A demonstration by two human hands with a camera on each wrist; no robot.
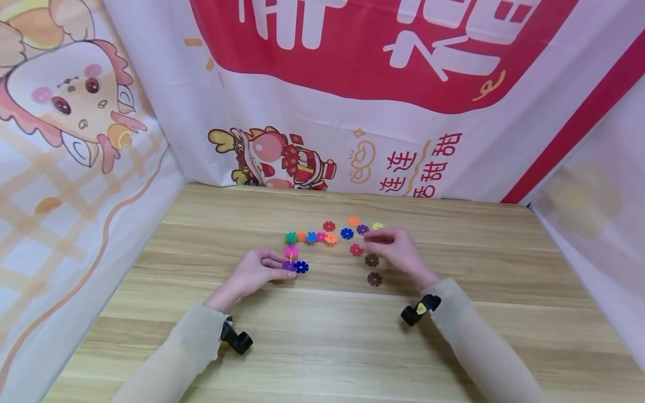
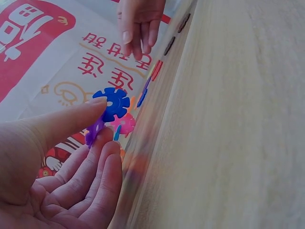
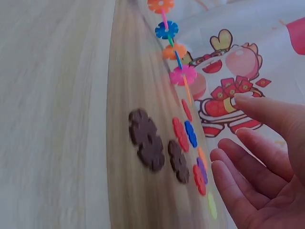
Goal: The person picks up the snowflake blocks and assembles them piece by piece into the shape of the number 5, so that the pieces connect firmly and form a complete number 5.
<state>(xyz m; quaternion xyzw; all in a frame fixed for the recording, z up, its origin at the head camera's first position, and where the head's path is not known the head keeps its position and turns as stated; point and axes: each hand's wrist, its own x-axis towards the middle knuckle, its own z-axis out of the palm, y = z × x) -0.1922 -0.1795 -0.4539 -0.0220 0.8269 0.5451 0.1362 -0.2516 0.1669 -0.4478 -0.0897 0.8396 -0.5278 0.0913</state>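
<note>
My left hand (image 1: 254,272) pinches the near end of a chain of slotted plastic snowflake discs, thumb and fingertips around a purple disc (image 2: 95,132). A dark blue disc (image 2: 113,103) joins it right at the thumb tip. From there the chain goes back through a pink disc (image 1: 291,251) to a green disc (image 1: 291,238), then bends right through several more, ending in an orange disc (image 1: 331,238). My right hand (image 1: 395,249) hovers over loose discs with nothing between its parted fingers; a red disc (image 1: 356,250) and a purple disc (image 1: 363,230) lie nearest its fingertips.
Other loose discs lie around the right hand on the wooden table (image 1: 322,341): a blue disc (image 1: 346,233), a red disc (image 1: 328,226), an orange disc (image 1: 354,221), a yellow-green disc (image 1: 378,226) and two brown discs (image 3: 146,140). A printed cloth (image 1: 282,101) hangs behind the table.
</note>
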